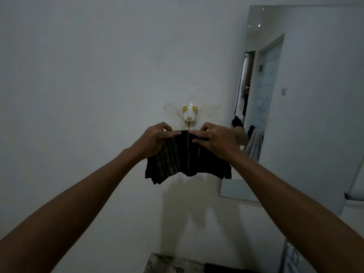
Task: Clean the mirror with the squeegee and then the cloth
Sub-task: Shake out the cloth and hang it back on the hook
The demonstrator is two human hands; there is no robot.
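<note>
A dark checked cloth hangs against the white wall, its top edge just under a small animal-shaped wall hook. My left hand pinches the cloth's top left edge and my right hand pinches its top right edge. Both arms are stretched forward. The frameless mirror is mounted on the wall to the right of the hook, apart from both hands. No squeegee can be made out with certainty.
The mirror reflects a doorway, a light switch and hanging clothes. A pale bar-shaped object lies at the right edge by the mirror's lower corner. Below, a patterned surface and a dark item sit at the frame's bottom.
</note>
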